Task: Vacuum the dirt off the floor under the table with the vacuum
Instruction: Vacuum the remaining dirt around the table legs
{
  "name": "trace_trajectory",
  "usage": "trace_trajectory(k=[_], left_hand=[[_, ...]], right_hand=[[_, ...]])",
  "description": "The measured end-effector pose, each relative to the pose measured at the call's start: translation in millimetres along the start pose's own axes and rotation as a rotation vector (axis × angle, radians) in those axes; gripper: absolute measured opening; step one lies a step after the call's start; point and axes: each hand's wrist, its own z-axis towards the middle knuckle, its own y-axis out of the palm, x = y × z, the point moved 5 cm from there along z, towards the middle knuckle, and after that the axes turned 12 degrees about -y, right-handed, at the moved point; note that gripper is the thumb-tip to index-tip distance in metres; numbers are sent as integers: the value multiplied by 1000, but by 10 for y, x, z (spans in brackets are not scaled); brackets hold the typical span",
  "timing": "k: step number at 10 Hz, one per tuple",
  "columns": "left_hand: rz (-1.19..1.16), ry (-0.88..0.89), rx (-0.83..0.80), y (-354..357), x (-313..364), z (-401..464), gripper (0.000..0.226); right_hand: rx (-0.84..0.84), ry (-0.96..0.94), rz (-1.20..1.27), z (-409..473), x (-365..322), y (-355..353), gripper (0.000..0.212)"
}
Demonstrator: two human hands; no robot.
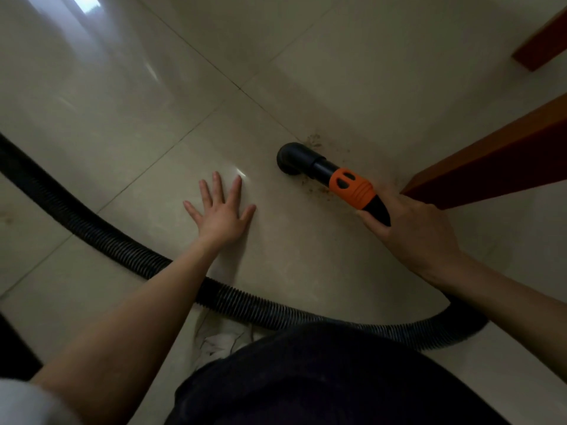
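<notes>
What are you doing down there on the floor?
A person is crouched low, vacuuming. The right hand grips the orange-and-black vacuum handle, with its round black nozzle set on the pale tiled floor among brown dirt crumbs beside a reddish wooden table leg. The left hand lies flat on the tiles. The black ribbed hose trails behind.

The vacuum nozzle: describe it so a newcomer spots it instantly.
Find the wooden table leg at right. Just left of it, the vacuum nozzle sits on the tiled floor amid brown dirt. It is the black elbow tip on the only orange collar.
</notes>
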Motion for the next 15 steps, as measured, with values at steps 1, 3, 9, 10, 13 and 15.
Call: trace_trajectory(k=[1, 3, 9, 10, 13, 15], left_hand=[[-2, 9, 4, 3, -1, -4, 69], [5, 12, 12, 21, -10, -2, 69], [32, 17, -9, 75, -30, 6, 67], [32, 14, -2, 82, -37, 0, 67], [39, 14, -3, 84, -10, -20, 66], [50, 17, -8, 85, -12, -11, 66]], right_hand=[[-16, 19, -35, 17, 39, -8, 60], [-14, 131, -60, 97, 163, -79, 53], [27, 483, 495, 134, 583, -213, 35], [61, 519, 536, 38, 631, -268, 32], [63, 614, 575, -119, 682, -259, 29], [-12, 541, 658, -149, 513, -174, 21]])
